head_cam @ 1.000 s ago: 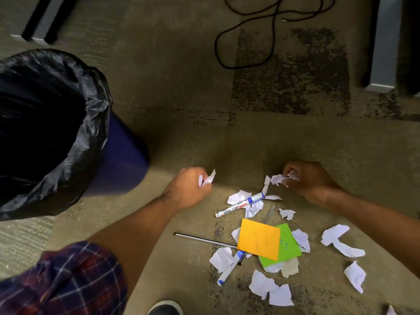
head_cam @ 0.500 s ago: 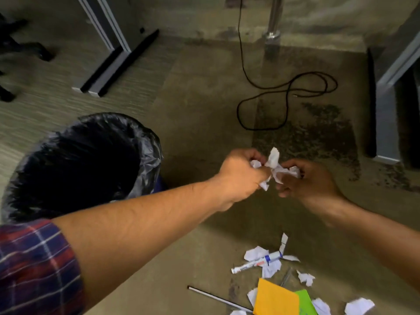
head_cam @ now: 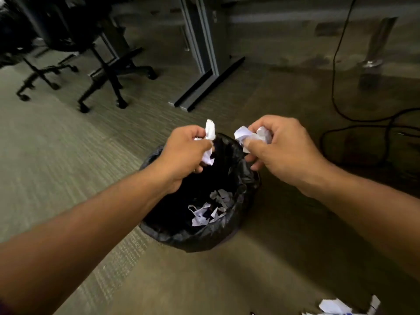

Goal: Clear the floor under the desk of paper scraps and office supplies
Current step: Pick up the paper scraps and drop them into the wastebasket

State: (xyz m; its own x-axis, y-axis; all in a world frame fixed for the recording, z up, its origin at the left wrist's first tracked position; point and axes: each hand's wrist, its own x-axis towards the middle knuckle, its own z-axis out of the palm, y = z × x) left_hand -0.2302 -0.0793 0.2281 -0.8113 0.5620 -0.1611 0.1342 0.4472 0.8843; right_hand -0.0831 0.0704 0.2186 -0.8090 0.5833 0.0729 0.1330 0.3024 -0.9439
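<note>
A bin lined with a black bag point(head_cam: 172, 237) stands on the carpet in the middle of the view, with several white paper scraps point(head_cam: 204, 212) lying inside it. My left hand point(head_cam: 184, 155) is held over the bin's far left rim, shut on white paper scraps point(head_cam: 210, 130). My right hand point(head_cam: 281, 151) hovers over the far right rim, its fingers closed on crumpled white paper scraps point(head_cam: 247, 134). The two hands are apart. More white scraps point(head_cam: 334, 306) lie on the floor at the bottom right edge.
A grey desk leg with a flat foot point(head_cam: 204, 87) stands behind the bin. Two office chair bases point(head_cam: 106, 80) on castors are at the back left. A black cable point(head_cam: 354, 123) loops over the carpet at the right, near a chrome post point(head_cam: 375, 48).
Both hands lifted scraps off the floor, met in front of me, then moved apart over the bin. The view swung from the littered patch to the bin.
</note>
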